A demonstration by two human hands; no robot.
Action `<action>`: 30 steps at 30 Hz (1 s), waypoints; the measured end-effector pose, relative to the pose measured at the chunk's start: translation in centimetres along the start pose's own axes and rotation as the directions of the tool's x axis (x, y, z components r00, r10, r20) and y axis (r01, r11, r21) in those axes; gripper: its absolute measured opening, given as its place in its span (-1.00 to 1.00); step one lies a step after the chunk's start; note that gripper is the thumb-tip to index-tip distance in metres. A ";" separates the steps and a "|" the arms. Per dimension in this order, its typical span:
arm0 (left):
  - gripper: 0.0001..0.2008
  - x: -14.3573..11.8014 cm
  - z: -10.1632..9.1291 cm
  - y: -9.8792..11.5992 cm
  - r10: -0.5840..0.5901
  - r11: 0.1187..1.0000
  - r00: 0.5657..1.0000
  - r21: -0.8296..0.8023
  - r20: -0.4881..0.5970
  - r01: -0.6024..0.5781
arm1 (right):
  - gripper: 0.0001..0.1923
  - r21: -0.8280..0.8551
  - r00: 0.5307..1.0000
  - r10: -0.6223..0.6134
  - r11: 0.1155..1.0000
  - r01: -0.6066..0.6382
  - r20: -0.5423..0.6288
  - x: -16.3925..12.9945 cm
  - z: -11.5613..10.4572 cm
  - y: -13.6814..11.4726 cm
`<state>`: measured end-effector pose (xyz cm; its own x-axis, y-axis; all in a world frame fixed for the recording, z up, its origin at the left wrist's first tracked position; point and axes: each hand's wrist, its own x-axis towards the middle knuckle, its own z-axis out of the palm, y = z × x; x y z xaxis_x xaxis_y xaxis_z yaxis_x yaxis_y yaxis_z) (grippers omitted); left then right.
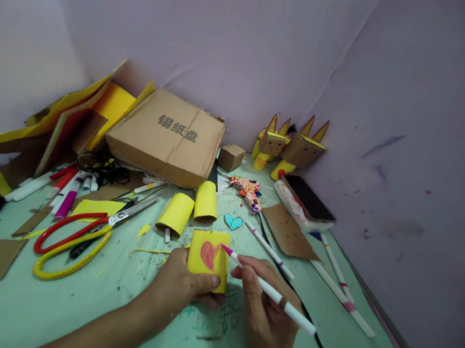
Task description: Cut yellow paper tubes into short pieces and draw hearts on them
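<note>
Head view: left hand (pixel 181 287) wraps a small yellow paper-covered tube with an orange-red heart drawn on it (pixel 208 259), thumb across the lower front, fingers behind. The tube stands low over the pale green table top (pixel 35 308), near the front edge; whether its base touches the table is hidden by the hand. Right hand (pixel 268 305) pinches a white marker with a pink tip (pixel 270 292) in a writing grip, tip right at the heart's right edge.

Handling, my read: tube is light, hollow, thin-walled, so it crushes if squeezed hard. Paper skin looks matte, not slippery. Best hold is around the lower half or the ends, clear of the drawn face; fresh ink may smear.

Around it: two more plain yellow tubes (pixel 189 209) lying just behind, a small turquoise paper heart (pixel 233 221) beside them, red-handled and yellow-handled scissors (pixel 84 236) to the left, a flat brown cardboard box with printed characters (pixel 167 137) further back, a black phone on a white box (pixel 306 201) to the right.

Hard to make out:
- back of the tube and left fingers
- marker's rear end against the dark cable
- left table edge, cut off
- marker pile at left, partly under cardboard scraps
</note>
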<state>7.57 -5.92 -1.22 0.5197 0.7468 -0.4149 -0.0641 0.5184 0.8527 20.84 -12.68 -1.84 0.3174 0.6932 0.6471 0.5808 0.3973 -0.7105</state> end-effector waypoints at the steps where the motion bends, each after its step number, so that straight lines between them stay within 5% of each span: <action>1: -0.65 0.0 0.0 0.0 0.000 1.000 1.000 0.001 -0.001 0.000 | -0.74 0.001 1.000 0.001 1.000 -0.001 0.004 0.0 0.0 0.0; 30: -0.71 0.2 -0.1 0.1 0.010 1.000 1.000 0.019 0.019 -0.010 | -0.75 -0.013 1.000 0.019 1.000 -0.019 -0.020 0.0 0.1 -0.2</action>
<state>7.58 -5.72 -1.25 0.5355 0.7435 -0.4006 -0.0533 0.5031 0.8626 20.68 -12.70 -1.70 0.3428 0.6885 0.6391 0.5842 0.3765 -0.7190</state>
